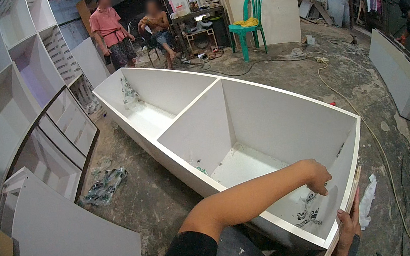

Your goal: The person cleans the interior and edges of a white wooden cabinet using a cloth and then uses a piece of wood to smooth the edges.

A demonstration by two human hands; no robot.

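A long white open-fronted cabinet (208,183) lies on its back on the floor, split in two by a divider (194,108). My left hand (318,176) reaches into the nearer compartment with its fingers curled closed. Crumpled clear plastic film (307,214) with dark print lies just below that hand. What the fingers hold, if anything, is hidden. At the near right end, my right hand (349,225) grips the cabinet's end edge, thumb on the rim and fingers along the outside. A brown wooden edge (354,191) runs along that end. More film (129,94) sits in the far compartment.
White shelving units (30,74) and a white panel (73,238) stand at left. Plastic wrap (105,188) litters the floor. A cable (355,105) and white scrap (367,201) lie at right, near leaning boards (401,77). Two people (113,25) and a green chair (248,26) are behind.
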